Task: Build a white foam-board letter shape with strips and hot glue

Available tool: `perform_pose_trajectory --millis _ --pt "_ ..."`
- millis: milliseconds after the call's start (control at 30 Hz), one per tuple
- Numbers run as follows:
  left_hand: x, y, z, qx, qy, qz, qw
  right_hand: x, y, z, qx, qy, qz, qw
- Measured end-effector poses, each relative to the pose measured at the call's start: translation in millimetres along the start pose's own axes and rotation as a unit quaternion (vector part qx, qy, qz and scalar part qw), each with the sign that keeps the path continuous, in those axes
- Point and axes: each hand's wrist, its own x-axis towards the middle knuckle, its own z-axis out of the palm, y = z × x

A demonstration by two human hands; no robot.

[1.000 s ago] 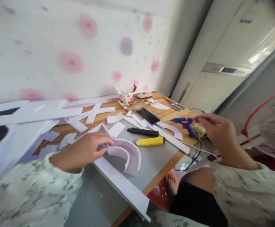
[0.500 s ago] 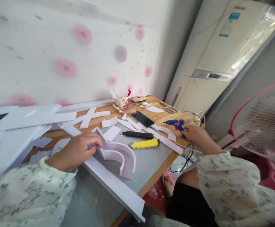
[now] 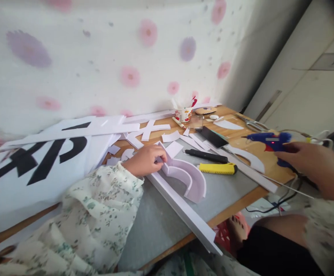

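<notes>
With closed fingers, my left hand (image 3: 147,159) grips the edge of a white foam-board letter (image 3: 184,212), a long straight strip with raised walls and a curved, walled bowl on its right side. It lies on the grey mat (image 3: 144,226). My right hand (image 3: 318,165) is wrapped around the handle of a blue glue gun (image 3: 270,141) with a small red light lit. The gun's nozzle points left over the right part of the table. Near the letter's bowl lie a yellow utility knife (image 3: 217,168) and a black cutter (image 3: 205,155).
White foam offcuts (image 3: 155,128) and sheets with black lettering (image 3: 49,153) cover the left and back. A dark phone (image 3: 213,137), a paper cup (image 3: 183,114) and scissors (image 3: 251,123) lie farther back. Cables (image 3: 287,197) hang beyond the table's right edge (image 3: 238,203).
The view has swung left, so the table sits farther right. My right hand has raised the glue gun slightly and moved it away from the knives. My left hand keeps its grip on the foam-board letter.
</notes>
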Motion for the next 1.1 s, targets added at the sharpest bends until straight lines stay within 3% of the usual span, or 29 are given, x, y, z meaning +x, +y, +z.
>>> perform_pose_trajectory --millis 33,100,233,400,567,800,1100 --pt "0.3 -0.7 0.4 -0.002 -0.001 0.002 1.0 -6.9 -9.6 -7.5 0.043 -0.007 0.06 0.997" --pt "0.8 -1.4 0.7 -0.005 -0.004 0.004 1.0 -23.9 -29.9 -17.4 0.262 -0.036 0.104 0.959" --pt "1.3 -0.8 -0.3 -0.003 -0.011 0.001 1.0 -59.3 -71.9 -12.2 0.38 -0.154 0.086 0.908" --pt "1.6 0.1 -1.5 0.0 -0.019 -0.002 1.0 -83.3 -120.2 8.1 0.366 -0.309 -0.083 0.874" --pt "1.2 -0.3 -0.6 -0.005 -0.015 -0.001 1.0 -89.5 -147.2 15.2 0.302 -0.391 -0.236 0.837" --pt "1.9 -2.4 0.1 -0.008 -0.016 0.012 1.0 -94.4 -154.8 27.7 0.212 -0.36 -0.269 0.868" --pt "2.5 -2.7 0.9 -0.012 -0.015 0.014 1.0 -96.5 -160.4 31.6 0.165 -0.347 -0.28 0.88"
